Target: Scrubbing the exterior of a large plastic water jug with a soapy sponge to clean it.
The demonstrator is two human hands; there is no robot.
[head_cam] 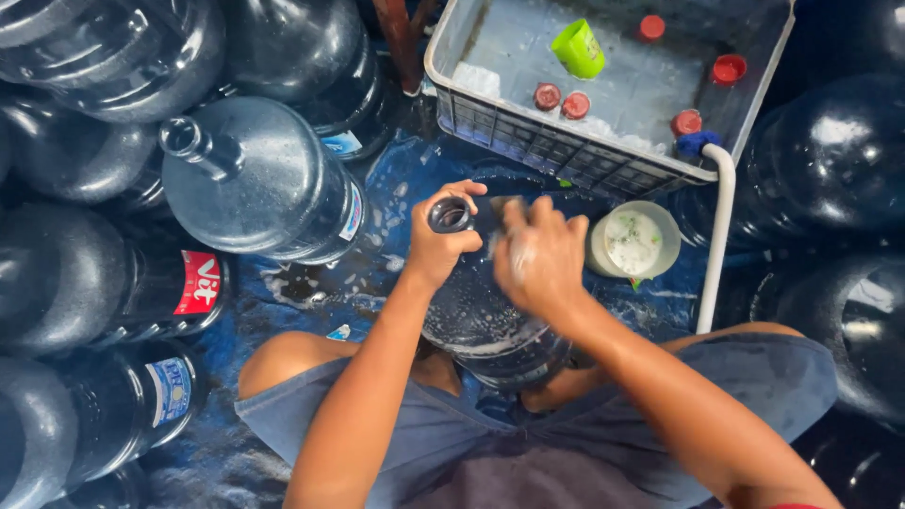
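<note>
Gripping the jug's neck (451, 216) firmly with our left hand (436, 247), we scrub its soapy shoulder with our right hand (539, 262) clenched around a scrubber (505, 205).

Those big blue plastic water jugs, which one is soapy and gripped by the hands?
The big blue plastic water jug between the person's knees: suds coat it, the left hand grips its neck, the right hand rubs its shoulder. The others lie untouched around.
</note>
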